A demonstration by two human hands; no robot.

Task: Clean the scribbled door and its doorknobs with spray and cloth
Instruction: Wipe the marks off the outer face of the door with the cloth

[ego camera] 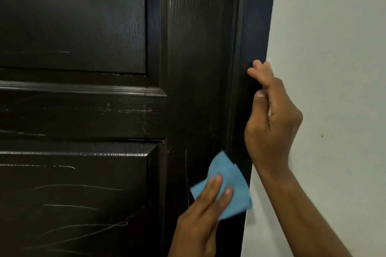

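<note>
Left hand (205, 210) presses the blue cloth (225, 183) flat-fingered at lower centre; the scribbles (83, 206) lie leftward; right hand (271, 123) grip clasps the door (198, 48) edge.

The door (104, 110) runs past 3 edges; no doorknob in view.

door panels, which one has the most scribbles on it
The lower panel, left of the left hand pressing the blue cloth: long white scrawls cross it. The upper panel shows only one faint line.
</note>
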